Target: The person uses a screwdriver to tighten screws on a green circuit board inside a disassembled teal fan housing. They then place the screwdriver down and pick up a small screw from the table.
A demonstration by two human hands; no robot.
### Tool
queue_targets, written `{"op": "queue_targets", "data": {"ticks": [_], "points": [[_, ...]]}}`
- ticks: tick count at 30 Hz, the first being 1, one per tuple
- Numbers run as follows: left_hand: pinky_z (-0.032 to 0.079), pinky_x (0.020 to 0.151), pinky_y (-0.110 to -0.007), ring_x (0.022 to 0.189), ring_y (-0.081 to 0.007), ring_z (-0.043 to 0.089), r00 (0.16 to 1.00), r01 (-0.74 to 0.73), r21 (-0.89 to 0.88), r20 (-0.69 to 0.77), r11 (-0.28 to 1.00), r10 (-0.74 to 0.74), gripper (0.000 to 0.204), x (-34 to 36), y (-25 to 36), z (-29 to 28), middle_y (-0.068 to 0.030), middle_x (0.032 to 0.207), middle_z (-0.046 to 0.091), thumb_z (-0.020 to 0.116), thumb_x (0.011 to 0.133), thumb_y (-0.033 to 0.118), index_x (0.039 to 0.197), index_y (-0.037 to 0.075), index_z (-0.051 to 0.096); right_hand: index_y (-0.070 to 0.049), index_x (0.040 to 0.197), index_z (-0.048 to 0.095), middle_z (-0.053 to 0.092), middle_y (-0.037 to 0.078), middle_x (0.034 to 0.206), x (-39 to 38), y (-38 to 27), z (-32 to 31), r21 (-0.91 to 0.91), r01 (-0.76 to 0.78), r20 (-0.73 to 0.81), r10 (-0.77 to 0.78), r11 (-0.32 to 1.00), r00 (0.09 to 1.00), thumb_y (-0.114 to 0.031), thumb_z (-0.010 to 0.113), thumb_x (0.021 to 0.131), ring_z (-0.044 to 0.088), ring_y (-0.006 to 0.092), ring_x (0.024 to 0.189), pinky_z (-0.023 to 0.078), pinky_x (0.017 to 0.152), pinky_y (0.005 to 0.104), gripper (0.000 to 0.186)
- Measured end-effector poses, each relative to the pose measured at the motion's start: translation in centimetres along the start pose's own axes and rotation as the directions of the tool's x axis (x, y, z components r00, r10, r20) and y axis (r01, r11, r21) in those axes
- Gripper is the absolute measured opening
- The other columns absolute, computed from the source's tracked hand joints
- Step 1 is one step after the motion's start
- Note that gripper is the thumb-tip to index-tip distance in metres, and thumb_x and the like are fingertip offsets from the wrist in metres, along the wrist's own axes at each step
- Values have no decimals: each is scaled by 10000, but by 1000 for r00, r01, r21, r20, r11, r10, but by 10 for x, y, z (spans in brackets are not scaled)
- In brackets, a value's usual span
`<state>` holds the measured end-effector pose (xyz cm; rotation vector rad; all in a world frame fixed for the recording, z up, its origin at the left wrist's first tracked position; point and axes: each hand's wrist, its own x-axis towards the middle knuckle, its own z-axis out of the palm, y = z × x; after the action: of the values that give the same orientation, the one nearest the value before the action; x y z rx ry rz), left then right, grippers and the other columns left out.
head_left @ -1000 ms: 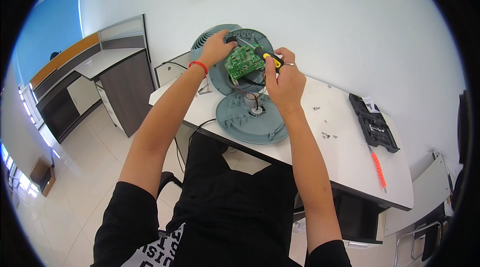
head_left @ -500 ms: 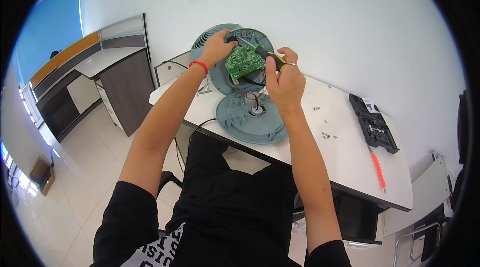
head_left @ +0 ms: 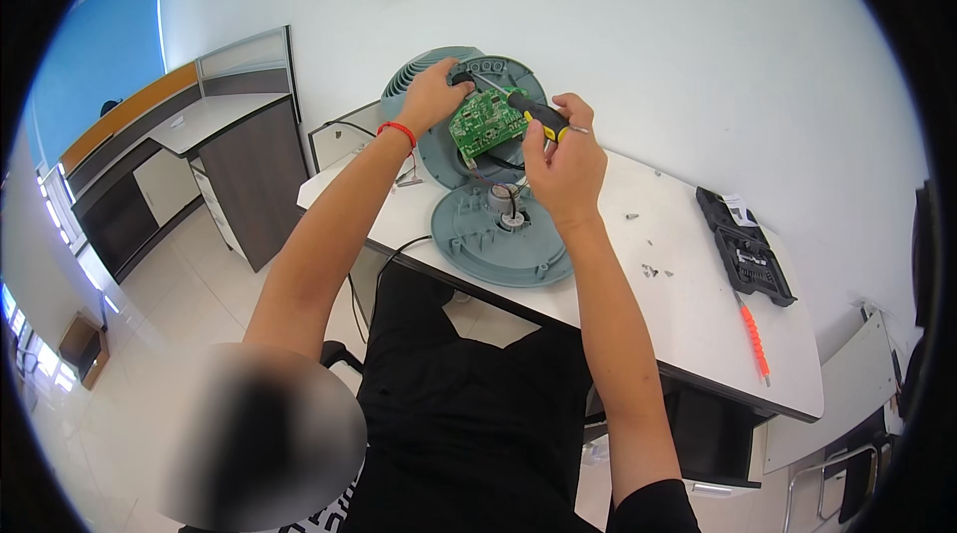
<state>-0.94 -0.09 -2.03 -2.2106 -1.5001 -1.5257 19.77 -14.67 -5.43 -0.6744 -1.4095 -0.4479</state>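
Gripping a screwdriver point(head_left: 535, 115), the right hand point(head_left: 566, 167) curls; the left hand point(head_left: 431, 96) bends, hold unclear. A green board point(head_left: 486, 123) hides casing point(head_left: 439, 156); screws point(head_left: 647, 272) lie rightward.

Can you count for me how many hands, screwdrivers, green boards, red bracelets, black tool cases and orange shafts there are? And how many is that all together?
Hands (left, right): 2
Screwdriver: 1
Green board: 1
Red bracelet: 1
Black tool case: 1
Orange shaft: 1
Total: 7

The head-worn fisheye looks down over the table point(head_left: 688, 329), apparently close, though blurred lower left.
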Motion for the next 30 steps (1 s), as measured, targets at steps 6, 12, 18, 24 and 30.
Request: {"op": "queue_targets", "data": {"ticks": [6, 12, 18, 24, 30], "points": [[532, 942, -453, 1072, -396, 686, 1000, 11, 10, -4, 1000, -11, 589, -3, 5, -3, -226, 1126, 723, 746, 844, 376, 1338, 80, 622, -93, 1030, 632, 585, -4, 544, -1, 3, -2, -56, -29, 75, 33, 998, 997, -300, 693, 947, 580, 167, 442, 429, 442, 296, 232], [540, 924, -456, 1048, -400, 693, 999, 36, 10, -39, 999, -35, 599, -9, 9, -3, -244, 1096, 725, 743, 837, 371, 1338, 67, 620, -107, 984, 644, 550, -7, 496, -2, 3, -1, -99, 2, 63, 4, 995, 998, -307, 705, 938, 550, 164, 408, 408, 422, 301, 214], [542, 912, -461, 1033, -408, 696, 998, 37, -6, -46, 999, -37, 583, -10, 8, -4, -250, 1071, 728, 736, 832, 372, 1316, 64, 629, -98, 981, 633, 596, 18, 545, -4, 8, 2, -1, 1, 77, 0, 1000, 997, -267, 714, 918, 568, 171, 433, 436, 447, 297, 198], [540, 907, -462, 1033, -406, 694, 999, 33, -6, -25, 999, -33, 593, -8, 9, -4, -252, 1062, 726, 730, 832, 383, 1315, 58, 616, -50, 970, 611, 646, 43, 676, -3, 14, 7, 353, -260, 38, 263, 899, 964, -164, 693, 928, 565, 105, 509, 435, 489, 262, 147], [537, 904, -457, 1030, -403, 695, 1000, 15, -19, 1, 1000, -15, 625, -4, 3, -3, -247, 1062, 727, 724, 836, 400, 1337, 51, 594, -37, 998, 596, 576, 21, 632, 1, 36, 8, 523, -510, 68, 563, 683, 824, -134, 641, 954, 476, 63, 476, 361, 444, 227, 115]]}}
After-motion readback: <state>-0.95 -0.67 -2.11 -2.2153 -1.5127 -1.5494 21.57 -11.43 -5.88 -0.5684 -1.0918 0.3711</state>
